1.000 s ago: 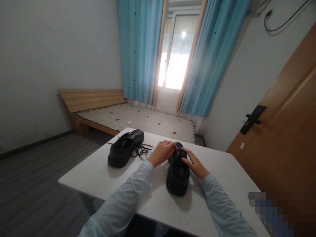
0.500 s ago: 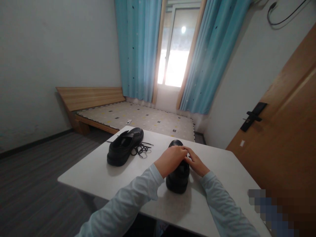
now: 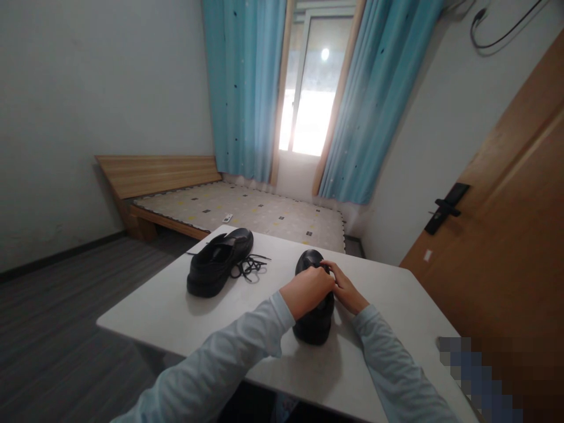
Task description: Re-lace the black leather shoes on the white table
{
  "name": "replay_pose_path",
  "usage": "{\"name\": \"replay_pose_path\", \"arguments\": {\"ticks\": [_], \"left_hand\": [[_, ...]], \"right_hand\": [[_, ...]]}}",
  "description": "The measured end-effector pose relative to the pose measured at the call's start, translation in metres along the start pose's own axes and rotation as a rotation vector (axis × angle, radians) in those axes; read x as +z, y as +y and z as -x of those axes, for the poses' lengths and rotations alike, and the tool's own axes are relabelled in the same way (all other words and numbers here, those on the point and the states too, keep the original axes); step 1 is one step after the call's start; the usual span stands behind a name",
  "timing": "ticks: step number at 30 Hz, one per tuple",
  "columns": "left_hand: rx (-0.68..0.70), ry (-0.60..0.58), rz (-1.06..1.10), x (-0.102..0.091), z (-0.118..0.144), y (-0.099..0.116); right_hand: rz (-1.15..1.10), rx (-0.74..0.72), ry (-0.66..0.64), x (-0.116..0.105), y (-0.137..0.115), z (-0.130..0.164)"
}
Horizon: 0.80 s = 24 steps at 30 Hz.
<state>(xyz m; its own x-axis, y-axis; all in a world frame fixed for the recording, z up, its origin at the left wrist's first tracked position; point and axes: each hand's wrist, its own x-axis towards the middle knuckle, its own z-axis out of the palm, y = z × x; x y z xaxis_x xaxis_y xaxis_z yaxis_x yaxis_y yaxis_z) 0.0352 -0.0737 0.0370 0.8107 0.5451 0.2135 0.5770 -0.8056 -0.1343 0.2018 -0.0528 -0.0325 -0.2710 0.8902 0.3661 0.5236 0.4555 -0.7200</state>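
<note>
Two black shoes stand on a white table [image 3: 167,317]. The nearer shoe [image 3: 314,322] points away from me, and both my hands are on its top. My left hand [image 3: 308,290] is curled over the shoe's middle and hides the lacing area. My right hand [image 3: 346,288] pinches something at the shoe's upper, close against the left hand's fingers. What the fingers hold is too small to make out. The other shoe [image 3: 218,261] sits to the left, further back, with a loose black lace [image 3: 249,266] lying beside it.
A low wooden bed [image 3: 229,208] with a patterned mattress stands behind the table. A window with blue curtains [image 3: 247,88] is at the back. A wooden door [image 3: 506,235] with a black handle is at the right. Grey floor lies to the left.
My left hand has slid from the shoe's toe end back over its middle, and my right hand has closed in against it. The view has shifted slightly.
</note>
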Motion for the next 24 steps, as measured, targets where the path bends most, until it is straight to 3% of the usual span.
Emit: {"name": "replay_pose_path", "arguments": {"ticks": [13, 20, 24], "left_hand": [[0.027, -0.111, 0.118, 0.007, -0.014, -0.009], [0.022, -0.202, 0.111, 0.000, -0.015, -0.003], [0.033, -0.138, 0.084, 0.006, -0.016, 0.000]], "right_hand": [[-0.056, 0.053, -0.032, -0.003, -0.001, 0.001], [-0.080, 0.070, -0.044, -0.006, -0.006, 0.001], [-0.082, 0.066, -0.037, -0.005, -0.003, 0.001]]}}
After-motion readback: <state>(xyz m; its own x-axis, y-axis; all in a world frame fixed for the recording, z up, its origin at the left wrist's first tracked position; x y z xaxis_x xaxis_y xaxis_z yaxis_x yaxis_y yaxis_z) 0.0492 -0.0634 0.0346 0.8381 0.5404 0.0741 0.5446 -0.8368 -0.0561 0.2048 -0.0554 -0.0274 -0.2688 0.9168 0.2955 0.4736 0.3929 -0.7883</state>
